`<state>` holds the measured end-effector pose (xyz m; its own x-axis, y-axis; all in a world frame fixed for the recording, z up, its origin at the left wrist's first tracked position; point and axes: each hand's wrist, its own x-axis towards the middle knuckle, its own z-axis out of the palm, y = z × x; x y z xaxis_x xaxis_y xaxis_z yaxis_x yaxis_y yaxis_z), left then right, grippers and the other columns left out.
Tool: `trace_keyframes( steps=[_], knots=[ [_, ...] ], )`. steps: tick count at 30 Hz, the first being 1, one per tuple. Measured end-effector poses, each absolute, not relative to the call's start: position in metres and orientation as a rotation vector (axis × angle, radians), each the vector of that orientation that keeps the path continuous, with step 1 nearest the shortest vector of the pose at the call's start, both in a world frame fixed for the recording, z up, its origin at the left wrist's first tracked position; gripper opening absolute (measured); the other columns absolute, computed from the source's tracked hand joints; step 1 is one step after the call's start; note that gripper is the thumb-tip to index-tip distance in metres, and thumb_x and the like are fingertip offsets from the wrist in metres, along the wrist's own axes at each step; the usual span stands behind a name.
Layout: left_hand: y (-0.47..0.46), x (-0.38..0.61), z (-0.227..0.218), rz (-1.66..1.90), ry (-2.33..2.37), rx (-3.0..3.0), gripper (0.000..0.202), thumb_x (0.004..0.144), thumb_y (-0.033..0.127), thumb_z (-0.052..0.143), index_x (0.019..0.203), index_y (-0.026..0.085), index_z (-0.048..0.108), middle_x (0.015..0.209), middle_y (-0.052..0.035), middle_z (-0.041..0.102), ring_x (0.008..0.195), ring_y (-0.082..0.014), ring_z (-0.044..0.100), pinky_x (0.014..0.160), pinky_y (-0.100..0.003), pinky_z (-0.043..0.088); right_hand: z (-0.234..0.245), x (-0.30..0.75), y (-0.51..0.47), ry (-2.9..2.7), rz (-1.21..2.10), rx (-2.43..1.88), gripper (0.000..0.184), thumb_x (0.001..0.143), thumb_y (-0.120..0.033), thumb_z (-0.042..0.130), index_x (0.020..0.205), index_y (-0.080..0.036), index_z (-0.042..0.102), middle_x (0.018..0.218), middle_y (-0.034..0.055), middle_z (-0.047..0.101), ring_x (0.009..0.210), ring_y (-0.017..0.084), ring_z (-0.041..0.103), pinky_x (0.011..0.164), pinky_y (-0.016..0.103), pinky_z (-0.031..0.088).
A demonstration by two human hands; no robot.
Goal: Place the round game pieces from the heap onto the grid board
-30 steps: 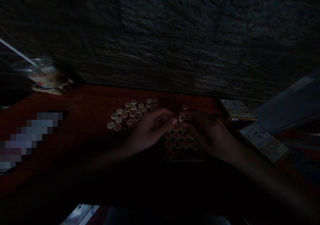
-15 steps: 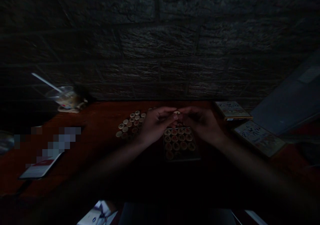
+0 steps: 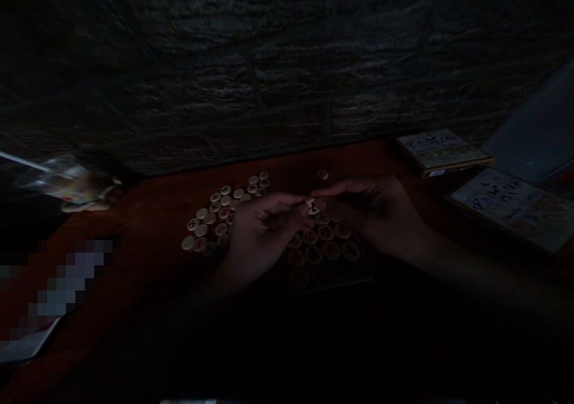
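Note:
Between the fingertips of my left hand (image 3: 264, 227) and my right hand (image 3: 379, 213) is a round wooden xiangqi piece (image 3: 313, 207) with a dark character on its face. Both hands are closed in a pinch on it, above a dark tray (image 3: 345, 278). Rows of xiangqi pieces (image 3: 331, 250) with red or dark characters lie in the tray, partly hidden by my fingers. To the left of my left hand, several loose pieces (image 3: 201, 230) are spread on the table, some with blank faces up. A single piece (image 3: 323, 175) lies beyond my hands.
Two flat boxes with brush writing, one farther back (image 3: 443, 150) and one nearer (image 3: 511, 204), lie at the right. A clear cup with a straw (image 3: 67, 183) stands at the left on the reddish table (image 3: 147, 213). A phone (image 3: 33, 341) lies front left; a stone wall rises behind.
My view has come closer and tilted. The held piece has turned so its character faces me more. Both hands keep their pinch.

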<state>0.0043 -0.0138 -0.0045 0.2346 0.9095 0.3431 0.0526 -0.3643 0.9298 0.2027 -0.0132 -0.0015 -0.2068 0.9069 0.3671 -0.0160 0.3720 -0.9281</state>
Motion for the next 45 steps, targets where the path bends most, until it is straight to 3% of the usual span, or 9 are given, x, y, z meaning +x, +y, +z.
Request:
trace_keyframes(
  steps=[8, 15, 22, 26, 30, 37, 45],
  knots=[
    [-0.022, 0.005, -0.003, 1.396, 0.988, 1.958, 0.017, 0.083, 0.009, 0.083, 0.095, 0.021, 0.082, 0.089, 0.0015, 0.085, 0.072, -0.0130, 0.082, 0.066, -0.017, 0.067, 0.004, 0.197, -0.023, -1.450, 1.095, -0.826, 0.015, 0.075, -0.027, 0.095, 0.086, -0.023, 0.085, 0.078, -0.0011, 0.082, 0.068, 0.013, 0.075, 0.067, 0.023, 0.062],
    [-0.025, 0.005, -0.006, 1.440, 0.904, 1.914, 0.029, 0.083, 0.009, 0.084, 0.108, 0.023, 0.082, 0.100, 0.0012, 0.086, 0.084, -0.0145, 0.083, 0.079, -0.023, 0.070, 0.008, 0.197, -0.023, -1.370, 1.215, -0.851, 0.017, 0.077, -0.036, 0.093, 0.084, -0.024, 0.084, 0.071, -0.0009, 0.079, 0.060, 0.014, 0.072, 0.061, 0.027, 0.062],
    [-0.022, 0.000, -0.009, 1.388, 0.959, 1.946, 0.034, 0.083, 0.014, 0.086, 0.114, 0.027, 0.082, 0.105, 0.0011, 0.085, 0.085, -0.0159, 0.082, 0.081, -0.028, 0.071, 0.002, 0.199, -0.019, -1.348, 1.249, -0.833, 0.021, 0.075, -0.029, 0.095, 0.091, -0.021, 0.083, 0.084, 0.0010, 0.082, 0.073, 0.014, 0.076, 0.071, 0.026, 0.063],
    [-0.022, -0.002, -0.010, 1.362, 0.907, 1.974, 0.033, 0.083, 0.019, 0.088, 0.115, 0.028, 0.082, 0.106, 0.0014, 0.085, 0.091, -0.0170, 0.082, 0.087, -0.031, 0.071, 0.004, 0.198, -0.019, -1.327, 1.300, -0.844, 0.026, 0.068, -0.032, 0.098, 0.084, -0.021, 0.082, 0.077, -0.0007, 0.079, 0.066, 0.013, 0.072, 0.064, 0.025, 0.060],
    [-0.022, -0.003, -0.010, 1.376, 0.932, 2.067, 0.032, 0.085, 0.020, 0.087, 0.116, 0.028, 0.081, 0.108, 0.0004, 0.085, 0.093, -0.0165, 0.082, 0.089, -0.030, 0.069, 0.007, 0.198, -0.020, -1.389, 1.332, -0.866, 0.024, 0.075, -0.037, 0.094, 0.084, -0.019, 0.081, 0.070, -0.0014, 0.076, 0.055, 0.009, 0.064, 0.053, 0.021, 0.052],
    [-0.020, -0.007, -0.008, 1.366, 0.886, 2.296, 0.033, 0.088, 0.022, 0.085, 0.120, 0.029, 0.079, 0.106, -0.0008, 0.084, 0.092, -0.0157, 0.080, 0.085, -0.027, 0.066, 0.005, 0.199, -0.020, -1.400, 1.422, -0.857, 0.026, 0.074, -0.040, 0.095, 0.082, -0.019, 0.082, 0.066, -0.0006, 0.074, 0.055, 0.010, 0.065, 0.050, 0.019, 0.053],
    [-0.019, -0.003, -0.010, 1.323, 0.885, 2.013, 0.026, 0.093, 0.020, 0.077, 0.119, 0.021, 0.078, 0.098, -0.0045, 0.084, 0.081, -0.0151, 0.079, 0.075, -0.025, 0.065, 0.005, 0.199, -0.020, -1.376, 1.407, -0.837, 0.026, 0.079, -0.042, 0.090, 0.094, -0.022, 0.086, 0.068, 0.0001, 0.077, 0.056, 0.012, 0.070, 0.053, 0.021, 0.057]
  ],
)
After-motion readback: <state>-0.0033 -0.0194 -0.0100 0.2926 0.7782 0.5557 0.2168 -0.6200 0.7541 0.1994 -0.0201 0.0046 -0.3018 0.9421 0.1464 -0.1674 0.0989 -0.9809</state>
